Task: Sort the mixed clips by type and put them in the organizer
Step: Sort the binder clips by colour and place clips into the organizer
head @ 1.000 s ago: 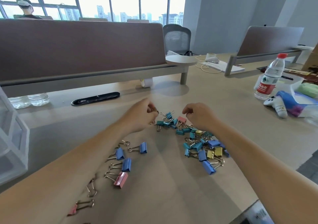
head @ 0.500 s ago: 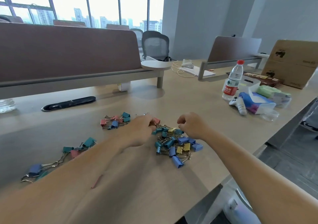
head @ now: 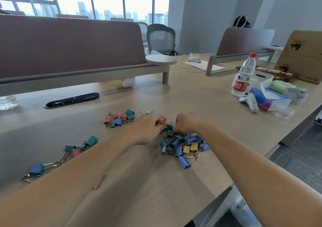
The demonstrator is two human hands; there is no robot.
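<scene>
Main pile of clips (head: pixel 183 145) sits on the desk (head: pixel 217 115), centre-right. A small group (head: pixel 120 119) lies far left and a row (head: pixel 69 152) near left. Left hand (head: pixel 148 128) pinches a teal clip (head: pixel 168 127) at the pile's far edge. Right hand (head: pixel 187 124) is curled just beside it, and what it grips is hidden. Clips judged light, stiff, springy. The wire handles (head: pixel 193 157) interlock, so best pinched by the painted body and lifted singly. Organizer not in view.

Open-plan office: long desk (head: pixel 200 97), divider panels (head: pixel 69 49), mesh chair (head: pixel 161 38), high-rise window view.
</scene>
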